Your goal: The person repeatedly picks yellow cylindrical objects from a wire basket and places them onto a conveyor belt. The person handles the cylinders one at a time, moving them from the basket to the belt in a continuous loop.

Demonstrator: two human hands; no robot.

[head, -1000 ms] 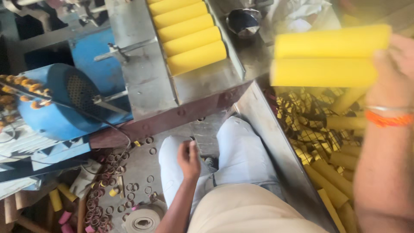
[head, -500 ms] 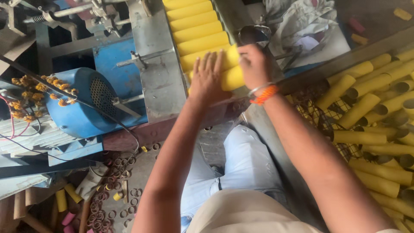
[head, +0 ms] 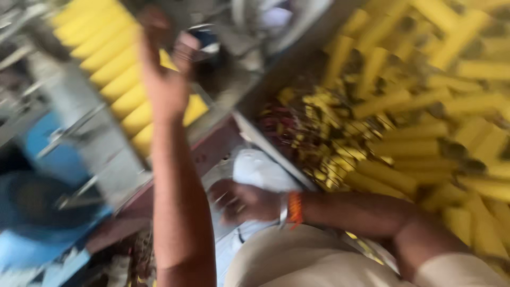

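The picture is blurred by motion. My left hand reaches up with its fingers spread and lies on a row of yellow tubes set side by side on a grey metal chute. My right hand, with an orange band at the wrist, rests low by my white-trousered knee. Nothing shows in it, and its fingers are loosely bent.
A big loose heap of yellow tubes fills the bin on the right, behind a slanted metal edge. A blue motor housing sits at the lower left beside the chute.
My right hand has left the tubes on the chute and dropped to my knee with nothing in it. My left hand stays on the row. The view has swung right.
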